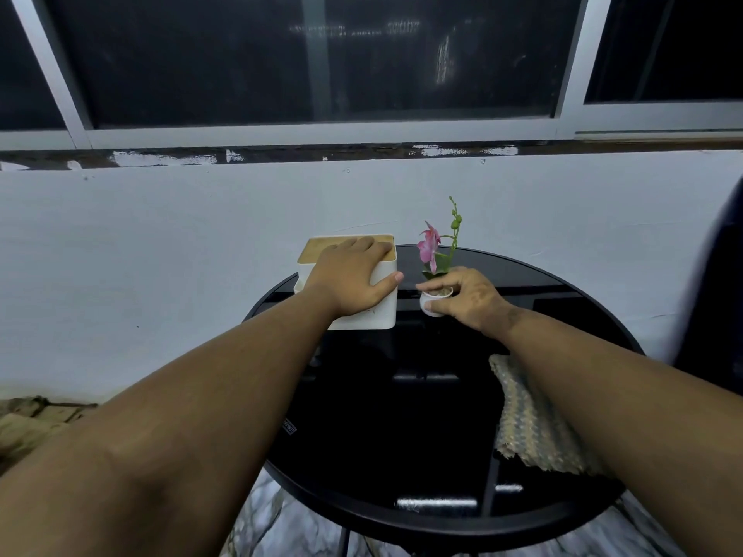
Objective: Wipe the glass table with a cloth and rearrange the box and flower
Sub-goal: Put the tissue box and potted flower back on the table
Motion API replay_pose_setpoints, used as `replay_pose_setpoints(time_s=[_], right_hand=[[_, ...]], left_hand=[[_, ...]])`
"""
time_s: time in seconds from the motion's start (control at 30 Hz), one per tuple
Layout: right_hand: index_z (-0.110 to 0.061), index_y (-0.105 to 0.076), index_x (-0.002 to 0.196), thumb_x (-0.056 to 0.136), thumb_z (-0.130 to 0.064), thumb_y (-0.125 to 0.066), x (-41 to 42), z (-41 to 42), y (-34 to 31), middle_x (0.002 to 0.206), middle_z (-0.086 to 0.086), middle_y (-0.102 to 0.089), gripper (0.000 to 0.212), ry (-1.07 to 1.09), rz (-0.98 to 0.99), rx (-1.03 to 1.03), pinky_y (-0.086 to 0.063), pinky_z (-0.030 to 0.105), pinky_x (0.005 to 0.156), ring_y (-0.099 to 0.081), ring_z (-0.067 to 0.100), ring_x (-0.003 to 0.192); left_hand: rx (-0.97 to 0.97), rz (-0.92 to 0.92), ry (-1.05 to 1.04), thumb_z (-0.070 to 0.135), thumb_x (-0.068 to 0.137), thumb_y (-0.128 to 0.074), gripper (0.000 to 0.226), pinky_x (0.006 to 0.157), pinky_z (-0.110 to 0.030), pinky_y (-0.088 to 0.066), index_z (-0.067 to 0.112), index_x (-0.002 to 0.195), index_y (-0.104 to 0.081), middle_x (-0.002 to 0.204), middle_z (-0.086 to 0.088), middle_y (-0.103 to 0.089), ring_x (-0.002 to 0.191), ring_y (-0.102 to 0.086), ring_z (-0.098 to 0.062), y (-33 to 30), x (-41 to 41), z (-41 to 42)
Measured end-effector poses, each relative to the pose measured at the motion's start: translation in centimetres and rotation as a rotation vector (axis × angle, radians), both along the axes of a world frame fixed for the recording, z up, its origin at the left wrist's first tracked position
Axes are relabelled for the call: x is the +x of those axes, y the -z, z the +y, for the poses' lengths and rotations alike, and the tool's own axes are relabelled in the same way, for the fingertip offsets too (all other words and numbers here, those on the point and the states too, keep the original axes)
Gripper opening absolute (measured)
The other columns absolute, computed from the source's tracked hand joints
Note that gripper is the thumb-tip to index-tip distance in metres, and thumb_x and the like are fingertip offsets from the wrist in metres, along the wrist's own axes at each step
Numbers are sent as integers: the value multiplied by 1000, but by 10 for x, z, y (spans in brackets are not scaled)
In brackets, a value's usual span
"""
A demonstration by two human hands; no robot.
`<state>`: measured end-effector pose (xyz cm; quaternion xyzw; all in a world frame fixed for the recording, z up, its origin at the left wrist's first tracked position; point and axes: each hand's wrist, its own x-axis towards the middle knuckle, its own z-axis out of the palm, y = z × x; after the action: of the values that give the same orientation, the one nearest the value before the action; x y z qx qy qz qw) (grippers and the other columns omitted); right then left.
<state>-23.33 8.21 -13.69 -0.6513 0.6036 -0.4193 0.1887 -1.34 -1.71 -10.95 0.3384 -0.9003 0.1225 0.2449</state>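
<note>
Table [402,416]: round, black glass top with a dark rim, standing before a pale wall [161,235] under a row of dark windows [321,54]. It is reflecting strips of light near its front edge.

Box [374,307]: white, rounded corners, tan wooden lid. It is sitting at the far left edge of the table, partly overhanging the rim from this angle.

Your left hand [349,275]: you are laying it over the top of the box, fingers stretched across the lid and the thumb hooking down the right side wall. The grip is spread wide, clasping the box from above.

Flower [430,245]: a pink bloom with a green budded stem, rising upright from a small white pot [432,305]. It is standing at the far middle of the table, just beside the box on its right, a narrow gap between them.

Your right hand [468,295]: you are pinching the pot, fingers curling over its rim, thumb pressing its near side.

Cloth [530,420]: pale, woven, crumpled. It is lying on the near right part of the table, partly hidden under your right forearm and apart from both hands.

Floor [281,524]: marbled, showing beneath the table.
</note>
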Motion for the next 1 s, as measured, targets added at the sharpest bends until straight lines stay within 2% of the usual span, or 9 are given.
replay_pose_setpoints(time_s=[0.07, 0.17, 0.3, 0.47, 0.57, 0.73, 1.0], right_hand=[[-21, -77, 106, 80, -8, -77, -1, 0, 0, 96, -19, -62, 29, 7, 15, -7, -39, 3, 81, -60, -8, 89], [-25, -78, 103, 81, -4, -71, -3, 0, 2, 102, -13, -63, 31, 18, 7, 6, -39, 1, 80, -61, -3, 94], [-22, -78, 102, 78, -8, -80, -4, 1, 4, 106, -2, -64, 28, 14, -10, -58, -40, 0, 79, -62, 4, 96], [-24, -78, 103, 79, -2, -75, -6, 0, 2, 107, -9, -69, 33, 9, -41, -11, -43, 6, 85, -64, 1, 98], [-22, -78, 103, 76, -10, -82, -7, 0, 3, 109, -6, -68, 30, 10, -28, -42, -43, 4, 83, -65, 2, 97], [-22, -78, 105, 80, -8, -77, -10, 0, 4, 105, -9, -72, 28, 3, 21, -23, -42, 2, 83, -64, -3, 96], [-21, -78, 103, 77, -10, -81, -14, -1, 6, 104, -9, -73, 28, -13, 42, -49, -44, 5, 83, -65, -2, 96]], left_hand=[[2, -2, -2, 70, 90, -29, 66, 92, -43, -47, 26, 134, -49, 126, 2, -61, 115, -57, -23, 0, 0, 0], [4, -9, -8, 70, 90, -28, 67, 93, -44, -47, 26, 135, -49, 129, 1, -60, 117, -56, -23, -1, 1, 2], [6, -13, -5, 69, 90, -29, 66, 94, -44, -47, 26, 136, -48, 132, 0, -59, 120, -55, -24, -2, 1, 3], [-2, -9, 1, 69, 91, -31, 64, 91, -43, -47, 26, 134, -49, 127, 2, -60, 116, -57, -23, -2, 1, 2], [-8, -6, 0, 68, 90, -31, 64, 92, -43, -47, 25, 134, -49, 129, 1, -60, 117, -56, -24, -2, 1, 2], [-7, 0, -2, 68, 90, -31, 64, 93, -43, -47, 25, 134, -50, 130, 1, -60, 118, -56, -24, -2, 1, 4], [1, -9, -5, 68, 89, -29, 66, 93, -43, -47, 25, 134, -50, 130, 0, -60, 118, -56, -25, -4, 1, 5]])
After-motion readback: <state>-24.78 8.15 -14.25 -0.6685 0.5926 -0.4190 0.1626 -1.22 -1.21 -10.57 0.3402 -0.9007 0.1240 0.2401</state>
